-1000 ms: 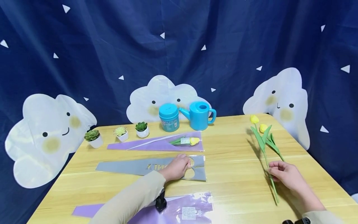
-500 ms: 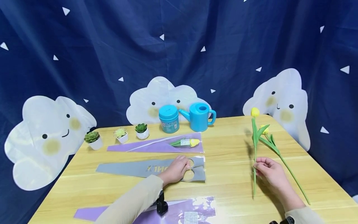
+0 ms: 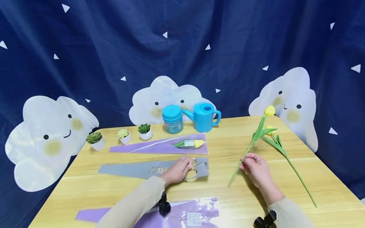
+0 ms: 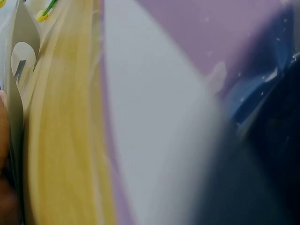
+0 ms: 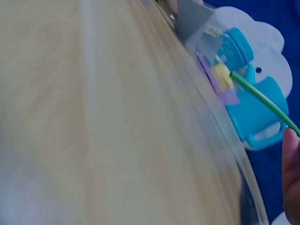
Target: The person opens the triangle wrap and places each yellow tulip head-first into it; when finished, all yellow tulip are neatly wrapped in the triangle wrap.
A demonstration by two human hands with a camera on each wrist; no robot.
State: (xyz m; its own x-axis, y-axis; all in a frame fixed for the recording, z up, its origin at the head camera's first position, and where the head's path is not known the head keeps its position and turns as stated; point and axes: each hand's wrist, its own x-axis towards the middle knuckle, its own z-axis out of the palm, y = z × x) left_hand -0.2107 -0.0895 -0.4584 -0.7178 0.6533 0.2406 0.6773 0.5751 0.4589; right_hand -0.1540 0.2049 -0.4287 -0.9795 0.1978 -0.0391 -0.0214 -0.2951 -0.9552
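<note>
My right hand (image 3: 257, 170) pinches the green stem of a yellow tulip (image 3: 259, 129), holding it tilted above the table with its bloom up and away to the right. In the right wrist view the bare end of the stem (image 5: 263, 98) points past the thumb. My left hand (image 3: 178, 170) grips the wide end of a grey flower sleeve (image 3: 128, 170), whose cut-out end is bent up a little off the table. A second yellow tulip (image 3: 297, 176) lies on the table to the right of my right hand.
A purple sleeve with a tulip inside (image 3: 159, 147) lies behind the grey one. Another purple sleeve (image 3: 174, 216) lies in front, under my left forearm. Three small potted succulents (image 3: 145, 132), a blue lidded tub (image 3: 172, 120) and a blue watering can (image 3: 203, 118) stand at the back.
My right hand has carried its tulip leftward, off the other tulip, and the stem's lower end has swung left toward the grey sleeve. The sleeve's wide end has lifted and bent in my left hand.
</note>
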